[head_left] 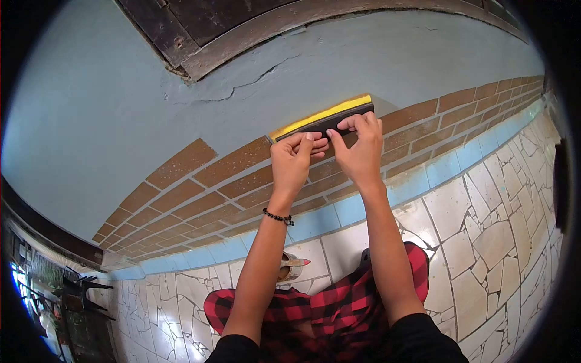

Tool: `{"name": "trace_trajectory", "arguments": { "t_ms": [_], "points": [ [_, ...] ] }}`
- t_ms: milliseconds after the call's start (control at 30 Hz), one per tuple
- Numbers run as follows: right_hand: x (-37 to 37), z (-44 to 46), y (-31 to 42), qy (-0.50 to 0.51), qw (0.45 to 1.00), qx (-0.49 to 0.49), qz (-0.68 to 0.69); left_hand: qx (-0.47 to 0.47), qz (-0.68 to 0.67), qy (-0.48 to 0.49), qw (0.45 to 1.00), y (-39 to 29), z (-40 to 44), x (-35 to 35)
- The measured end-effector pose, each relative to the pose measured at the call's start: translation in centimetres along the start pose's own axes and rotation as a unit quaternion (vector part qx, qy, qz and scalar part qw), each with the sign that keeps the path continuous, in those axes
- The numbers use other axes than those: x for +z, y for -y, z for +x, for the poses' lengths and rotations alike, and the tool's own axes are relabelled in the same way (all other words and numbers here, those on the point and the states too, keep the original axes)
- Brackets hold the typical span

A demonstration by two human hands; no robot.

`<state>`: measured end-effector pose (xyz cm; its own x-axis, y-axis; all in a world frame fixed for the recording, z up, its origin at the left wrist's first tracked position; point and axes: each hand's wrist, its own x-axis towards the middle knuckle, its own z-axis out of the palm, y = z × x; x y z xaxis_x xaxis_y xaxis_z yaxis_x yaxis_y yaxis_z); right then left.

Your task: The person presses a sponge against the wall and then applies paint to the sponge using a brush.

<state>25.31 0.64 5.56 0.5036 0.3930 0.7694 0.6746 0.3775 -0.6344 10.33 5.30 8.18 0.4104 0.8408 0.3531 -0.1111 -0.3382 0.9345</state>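
A long block with a yellow foam-like edge and a black side (357,111) lies against the wall, level with the top row of brown painted bricks. My left hand (293,160) holds its lower left part, thumb and fingers pinched at the black side. With thumb and bent fingers, my right hand (362,148) grips the black side nearer the right end. A dark beaded bracelet (277,216) circles my left wrist. Partly behind my left forearm, a small paint container (295,272) stands on the floor with a brush handle (296,262) across it.
The grey wall (109,103) has a crack (254,81) below a worn wooden frame (242,39). Light blue tiles (315,224) run along its base. The floor (478,260) is broken-stone tile. A dark chair (85,296) stands at far left. My checked trousers show below.
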Motion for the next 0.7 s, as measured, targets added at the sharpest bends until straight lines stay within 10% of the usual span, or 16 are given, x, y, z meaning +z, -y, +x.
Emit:
{"name": "trace_trajectory", "arguments": {
  "t_ms": [700],
  "points": [
    [-0.1,0.0,0.6,0.01,0.999,0.028,-0.028,0.019,-0.037,-0.021,0.999,0.8,0.0,0.6]
  ]
}}
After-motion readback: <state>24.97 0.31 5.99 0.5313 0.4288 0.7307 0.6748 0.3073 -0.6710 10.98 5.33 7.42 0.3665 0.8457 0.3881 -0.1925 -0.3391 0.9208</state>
